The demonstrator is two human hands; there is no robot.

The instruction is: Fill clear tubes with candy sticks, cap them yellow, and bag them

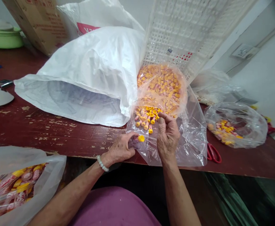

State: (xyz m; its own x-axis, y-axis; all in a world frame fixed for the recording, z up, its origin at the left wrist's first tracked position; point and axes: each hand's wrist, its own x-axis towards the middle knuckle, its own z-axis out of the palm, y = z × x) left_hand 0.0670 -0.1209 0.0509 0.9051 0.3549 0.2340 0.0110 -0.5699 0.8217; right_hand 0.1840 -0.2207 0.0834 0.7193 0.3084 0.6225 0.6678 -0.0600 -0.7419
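Observation:
My left hand, a pale bead bracelet on its wrist, is closed around clear plastic tubing; how many pieces it holds is hard to tell. A yellow cap with a reddish part behind it shows at its fingertips. To the right, my right hand has thumb and forefinger pinched together at the edge of a pile of small yellow-capped pieces with red-and-white bodies. Whatever is between those fingertips cannot be made out. The pile spills from the mouth of a clear plastic bag full of such pieces.
A white woven sack lies with its mouth open, clear tubes inside. Filled yellow-capped tubes sit in a bag at lower left. Red scissors, another clear bag and a white plastic crate are on the right.

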